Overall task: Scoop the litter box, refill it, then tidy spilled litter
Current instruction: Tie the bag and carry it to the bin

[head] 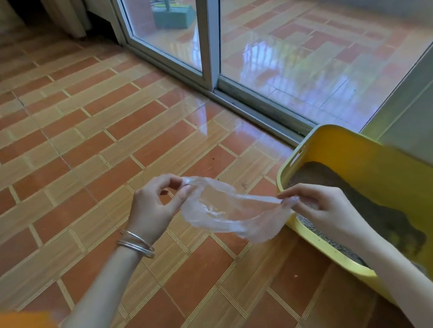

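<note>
- As you look down, the brick-patterned tile floor (78,138) fills most of your view, from 6 o'clock round to 11.
- Your next biggest thing is the glass sliding door (209,35), which runs from 12 to 2 o'clock, its track meeting the floor.
- You have the yellow litter box (365,157) at 4 o'clock, sitting on the floor just beside the door track, with its near rim under your right forearm.
- Grey litter (322,176) lies inside it, heaped darker toward the box's 3 o'clock side.
- You hold a thin sheet of clear plastic (226,209) stretched between both hands, above the floor, at the box's 9 o'clock.
- Your left hand (154,205) pinches the plastic's 10 o'clock edge between thumb and curled fingers.
- Your right hand (325,207) pinches the 3 o'clock end, fingers curled in, over the box's rim.
- Silver bangles (136,244) sit on your left wrist.
- A few dark spilled grains (243,185) dot the tiles at the plastic's 1 o'clock.
</note>
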Tool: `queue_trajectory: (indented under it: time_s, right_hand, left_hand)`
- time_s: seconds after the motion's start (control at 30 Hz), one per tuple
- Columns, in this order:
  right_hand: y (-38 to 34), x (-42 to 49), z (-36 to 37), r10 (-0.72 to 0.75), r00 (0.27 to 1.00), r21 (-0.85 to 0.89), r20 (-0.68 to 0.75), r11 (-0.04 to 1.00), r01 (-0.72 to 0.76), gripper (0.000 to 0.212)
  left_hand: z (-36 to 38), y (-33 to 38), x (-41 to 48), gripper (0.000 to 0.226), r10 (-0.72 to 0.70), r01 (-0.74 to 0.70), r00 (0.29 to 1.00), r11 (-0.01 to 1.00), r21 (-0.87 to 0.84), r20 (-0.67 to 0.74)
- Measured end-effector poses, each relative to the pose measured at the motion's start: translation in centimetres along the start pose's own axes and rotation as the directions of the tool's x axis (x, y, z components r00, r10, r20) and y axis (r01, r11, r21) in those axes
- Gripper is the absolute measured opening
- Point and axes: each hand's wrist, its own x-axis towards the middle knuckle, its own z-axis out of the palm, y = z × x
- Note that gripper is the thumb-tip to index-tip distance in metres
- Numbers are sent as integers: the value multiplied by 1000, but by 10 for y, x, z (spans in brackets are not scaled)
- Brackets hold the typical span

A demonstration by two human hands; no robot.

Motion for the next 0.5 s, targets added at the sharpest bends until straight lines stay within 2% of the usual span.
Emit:
queue_trajectory:
  time_s: [0.1, 0.23, 0.3, 0.33, 0.43, 0.5]
  right_hand:
    - [-2, 10, 0, 38, 999, -20, 24, 999, -37, 21]
    - [-5, 17, 0, 56, 989, -24, 136, 998, -53, 19]
    - [-2, 15, -3, 66, 967, -69, 245, 996, -50, 15]
    - [0, 14, -4, 68, 959, -29, 276, 998, -62, 11]
    - [-2, 12, -13, 29, 961, 232, 276, 968, -96, 41]
    - [-2, 16, -11, -1, 957, 389, 291, 914, -117, 41]
  left_hand:
    - [0, 0, 4, 10, 15, -14, 1000, 1000, 23, -24]
    - [0, -5, 8, 24, 23, -22, 998, 1000, 8, -51]
    - [0, -10, 8, 32, 28, -27, 998, 999, 26, -48]
    - [-1, -13, 8, 35, 48, -44, 997, 998, 53, -66]
    - [-1, -12, 8, 33, 89, -76, 986, 993, 94, -143]
    - [7, -7, 6, 28, 133, -124, 989, 986, 112, -72]
